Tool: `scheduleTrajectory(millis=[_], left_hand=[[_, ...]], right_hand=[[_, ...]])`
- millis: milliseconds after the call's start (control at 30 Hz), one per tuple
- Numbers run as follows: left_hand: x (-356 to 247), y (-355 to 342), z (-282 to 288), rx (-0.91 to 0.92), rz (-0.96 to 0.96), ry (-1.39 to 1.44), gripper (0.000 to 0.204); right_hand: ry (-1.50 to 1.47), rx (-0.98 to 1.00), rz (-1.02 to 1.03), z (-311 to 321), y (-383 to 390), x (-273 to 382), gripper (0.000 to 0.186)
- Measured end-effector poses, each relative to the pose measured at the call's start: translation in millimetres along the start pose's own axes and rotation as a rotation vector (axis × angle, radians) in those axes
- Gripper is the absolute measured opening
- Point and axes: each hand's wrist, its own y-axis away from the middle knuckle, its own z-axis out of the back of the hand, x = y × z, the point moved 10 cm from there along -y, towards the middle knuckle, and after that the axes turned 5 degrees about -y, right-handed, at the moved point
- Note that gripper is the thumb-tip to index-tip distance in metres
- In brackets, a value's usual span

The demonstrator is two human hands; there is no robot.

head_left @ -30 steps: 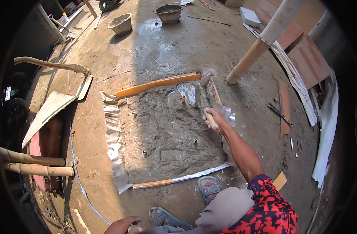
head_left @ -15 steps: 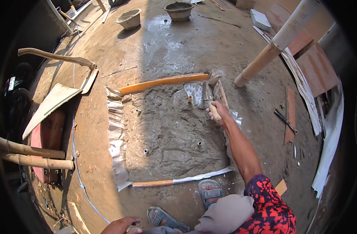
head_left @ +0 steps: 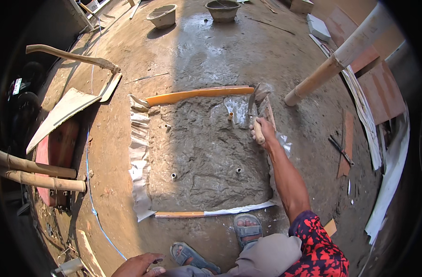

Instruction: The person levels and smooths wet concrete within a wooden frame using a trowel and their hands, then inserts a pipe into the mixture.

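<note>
While the right hand (head_left: pixel 263 130) is closed firmly round the handle of a trowel (head_left: pixel 252 104), the blade stands at the far right corner of the wet mortar (head_left: pixel 206 157), beside the far plank (head_left: pixel 188 97) and the right board (head_left: pixel 269 113). Whether the blade touches either is unclear. The left hand (head_left: pixel 139 266) is well apart from the mortar, past its near left corner, thumb and fingers apart with nothing seen between them.

A leftward sweep could catch the brown pipe (head_left: pixel 230 116) and tilt it, since the mortar round it looks soft. Pressing outward could shift the board, while the blade's edge could snag the crumpled lining near that corner. The right sandal (head_left: pixel 247 229) sits just outside the near strip (head_left: pixel 183 214), so a forward slip could nudge it.

Left of the blade, room is tight up to the brown pipe; the widest span lies mid-mortar, among all four pipes. Beyond the right edge, ground separates the board from the bamboo pole (head_left: pixel 321 76).
</note>
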Motion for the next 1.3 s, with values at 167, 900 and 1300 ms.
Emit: scheduleTrajectory(millis=[167,900,1300], left_hand=[[5,-3,7,-0.021,0.083,0.007,0.048],[-326,-580,149,-0.592,-0.729,-0.506,0.050],[-319,-607,147,-0.516,-0.721,-0.759,0.014]], right_hand=[[0.033,0.017,-0.021,-1,9,-3,0.028],[0.143,0.063,-0.088,-2,18,6,0.028],[0.172,0.053,-0.096,-2,10,2,0.028]])
